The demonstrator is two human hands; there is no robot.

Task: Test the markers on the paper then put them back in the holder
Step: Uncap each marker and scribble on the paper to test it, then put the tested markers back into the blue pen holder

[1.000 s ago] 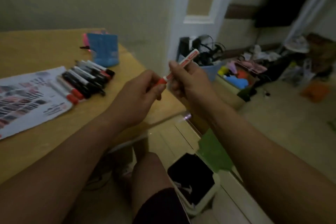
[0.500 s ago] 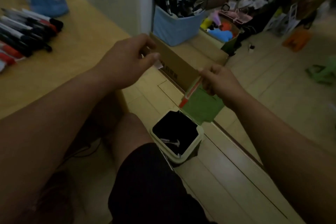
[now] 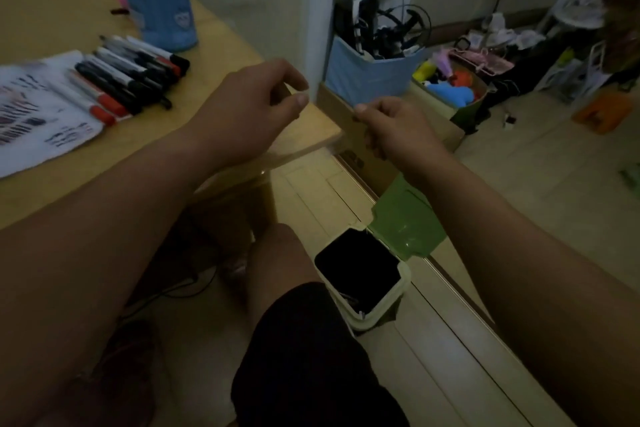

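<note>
Several markers (image 3: 131, 76) with black and red caps lie side by side on the wooden table (image 3: 221, 55), partly on the scribbled white paper (image 3: 41, 114). The blue holder (image 3: 162, 10) stands behind them. My left hand (image 3: 249, 107) hovers over the table's corner, with thumb and forefinger pinching what looks like a thin clear scrap. My right hand (image 3: 391, 128) hangs just beyond the corner, fingers curled and thumb against the forefinger, with no marker visible in it.
On the floor below my right arm stands an open bin (image 3: 398, 302) with a raised green lid (image 3: 405, 218). A cardboard box (image 3: 346, 139) carries a blue basket (image 3: 367, 76) of cables. Toys and clutter fill the far right. My knee is under the table's edge.
The red marker that my right hand held over the bin is gone from it. Both hands have risen towards the table's corner, and the view has tilted back up to the markers.
</note>
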